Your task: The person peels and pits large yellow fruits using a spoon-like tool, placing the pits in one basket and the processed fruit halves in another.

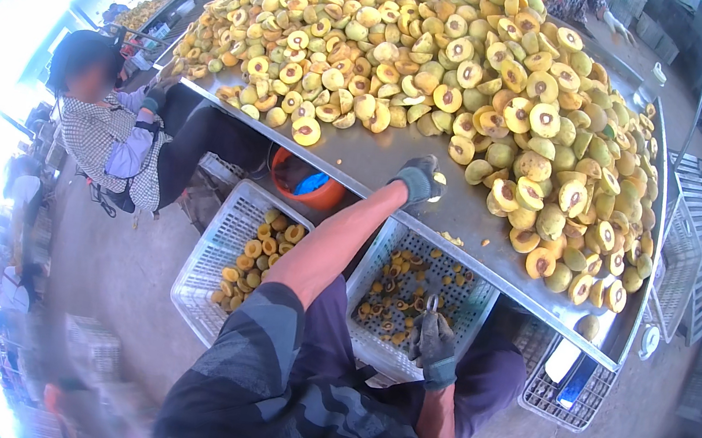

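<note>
A large heap of halved yellow stone fruit (469,75), many halves with brown pits or hollows, covers much of a metal table (392,158). Over the table's near part, my left hand (419,178), in a dark grey-green glove, has its fingers closed around a pale yellow fruit piece (438,188). My right hand (433,345), gloved too, is lower down above a white plastic crate (362,263) and grips a small tool with a looped metal tip (432,303). Small dark and yellow fruit scraps (391,291) lie in that crate. Most of the tool's handle is hidden by the glove.
Left of my arm, another crate (197,278) holds cored-looking halves (252,259). An orange bucket (317,195) with something blue stands under the table edge. A person (104,120) sits at the left. At the right are a crate (592,404) and a metal rack (699,198).
</note>
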